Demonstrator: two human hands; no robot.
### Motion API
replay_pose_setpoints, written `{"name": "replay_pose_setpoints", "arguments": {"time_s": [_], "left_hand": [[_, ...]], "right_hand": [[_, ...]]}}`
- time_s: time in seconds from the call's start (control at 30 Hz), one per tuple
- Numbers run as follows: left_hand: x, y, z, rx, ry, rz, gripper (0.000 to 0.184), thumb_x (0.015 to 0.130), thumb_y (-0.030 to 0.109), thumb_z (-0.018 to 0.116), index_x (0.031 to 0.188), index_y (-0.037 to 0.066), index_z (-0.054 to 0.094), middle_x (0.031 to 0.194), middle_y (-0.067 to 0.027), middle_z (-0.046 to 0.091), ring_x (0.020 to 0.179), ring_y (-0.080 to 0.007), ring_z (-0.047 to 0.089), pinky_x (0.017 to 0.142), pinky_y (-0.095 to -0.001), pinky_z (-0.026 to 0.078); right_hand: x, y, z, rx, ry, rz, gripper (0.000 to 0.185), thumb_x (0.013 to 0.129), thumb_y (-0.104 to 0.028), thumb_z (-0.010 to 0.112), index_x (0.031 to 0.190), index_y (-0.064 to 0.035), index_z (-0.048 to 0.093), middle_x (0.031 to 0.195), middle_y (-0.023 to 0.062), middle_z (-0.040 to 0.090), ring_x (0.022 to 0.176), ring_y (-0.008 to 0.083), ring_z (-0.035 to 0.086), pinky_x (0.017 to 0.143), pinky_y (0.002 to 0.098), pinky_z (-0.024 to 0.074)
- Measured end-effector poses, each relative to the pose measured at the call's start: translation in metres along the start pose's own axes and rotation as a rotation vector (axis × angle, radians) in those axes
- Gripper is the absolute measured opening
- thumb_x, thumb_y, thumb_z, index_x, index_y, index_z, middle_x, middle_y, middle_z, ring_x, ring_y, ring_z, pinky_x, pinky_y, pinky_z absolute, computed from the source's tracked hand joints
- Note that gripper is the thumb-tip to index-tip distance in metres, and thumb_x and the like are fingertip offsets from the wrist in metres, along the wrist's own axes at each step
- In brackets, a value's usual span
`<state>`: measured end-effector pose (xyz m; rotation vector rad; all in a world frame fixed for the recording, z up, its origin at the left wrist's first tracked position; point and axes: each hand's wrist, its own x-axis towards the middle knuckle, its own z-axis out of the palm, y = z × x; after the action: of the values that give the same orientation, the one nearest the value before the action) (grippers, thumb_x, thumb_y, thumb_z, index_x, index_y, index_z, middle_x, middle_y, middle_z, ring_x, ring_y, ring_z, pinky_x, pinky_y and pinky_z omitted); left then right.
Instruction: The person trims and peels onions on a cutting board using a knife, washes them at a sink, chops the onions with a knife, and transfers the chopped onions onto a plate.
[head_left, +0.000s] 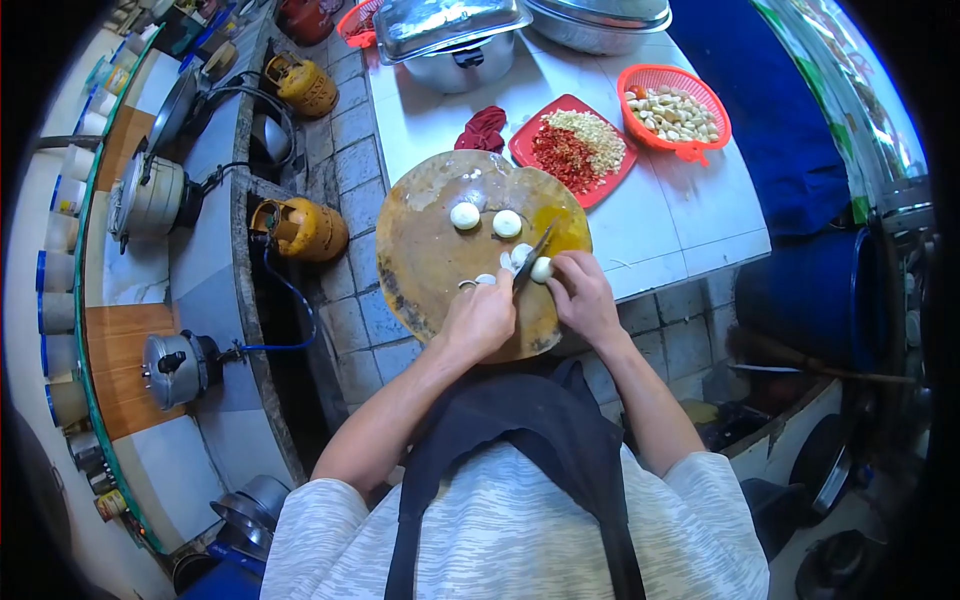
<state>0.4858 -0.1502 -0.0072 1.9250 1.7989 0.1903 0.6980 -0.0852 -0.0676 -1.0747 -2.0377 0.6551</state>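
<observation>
My left hand (485, 318) is closed round the handle of a knife (533, 256), its blade slanting up and right over a round wooden chopping board (425, 235). Against the blade's right side, my right hand (584, 297) pinches a small white round piece (541, 269) that looks like peeled onion. Pale cut pieces (520, 257) lie just left of the blade, and another bit (485, 279) shows beside my left knuckles. Farther up the board sit two white rounds, one on the left (464, 216) and one on the right (507, 223). A wet yellowish patch stains the board's right side.
Beyond the board, a red plate (622, 172) holds chopped red and pale bits. An orange basket (718, 105) of garlic cloves, a dark red cloth (483, 130) and a lidded metal pot (455, 70) share the white tiled table (690, 210). Yellow gas cylinders (312, 230) stand left.
</observation>
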Motion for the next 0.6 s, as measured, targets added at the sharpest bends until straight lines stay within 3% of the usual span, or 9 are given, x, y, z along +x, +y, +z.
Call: {"name": "replay_pose_setpoints", "arguments": {"time_s": [0.1, 0.27, 0.43, 0.6], "left_hand": [[-0.011, 0.019, -0.039, 0.142, -0.094, -0.032, 0.019, 0.100, 0.009, 0.055, 0.113, -0.004, 0.056, 0.080, -0.0302, 0.074, 0.071, -0.0519, 0.074, 0.065, -0.0606, 0.058], [0.019, 0.009, 0.001, 0.111, -0.004, -0.006, 0.018, 0.100, 0.008, 0.055, 0.113, -0.005, 0.056, 0.080, -0.0294, 0.074, 0.072, -0.0517, 0.075, 0.067, -0.0603, 0.060], [0.000, 0.016, -0.026, 0.171, -0.028, -0.004, 0.017, 0.100, 0.007, 0.054, 0.112, -0.005, 0.056, 0.080, -0.0289, 0.075, 0.072, -0.0525, 0.075, 0.067, -0.0606, 0.060], [0.029, 0.009, -0.001, 0.170, -0.004, -0.020, 0.017, 0.101, 0.007, 0.054, 0.112, -0.005, 0.057, 0.081, -0.0283, 0.075, 0.072, -0.0516, 0.076, 0.066, -0.0597, 0.061]], "right_hand": [[0.011, -0.007, 0.011, 0.043, -0.068, 0.001, 0.026, 0.093, -0.003, 0.077, 0.118, -0.0012, 0.071, 0.120, 0.0140, 0.069, 0.103, 0.0340, 0.070, 0.090, 0.0391, 0.0589], [0.016, -0.001, 0.011, 0.073, -0.113, -0.061, 0.024, 0.093, -0.002, 0.075, 0.117, -0.0022, 0.071, 0.120, 0.0146, 0.069, 0.102, 0.0345, 0.070, 0.089, 0.0395, 0.0591], [0.014, 0.004, 0.019, 0.017, -0.087, -0.056, 0.021, 0.093, -0.001, 0.075, 0.114, -0.0032, 0.072, 0.117, 0.0141, 0.069, 0.100, 0.0347, 0.070, 0.087, 0.0395, 0.0592], [0.014, 0.003, 0.017, 0.134, -0.044, -0.062, 0.019, 0.092, 0.001, 0.074, 0.110, -0.0035, 0.072, 0.113, 0.0134, 0.068, 0.094, 0.0347, 0.069, 0.083, 0.0396, 0.0588]]}}
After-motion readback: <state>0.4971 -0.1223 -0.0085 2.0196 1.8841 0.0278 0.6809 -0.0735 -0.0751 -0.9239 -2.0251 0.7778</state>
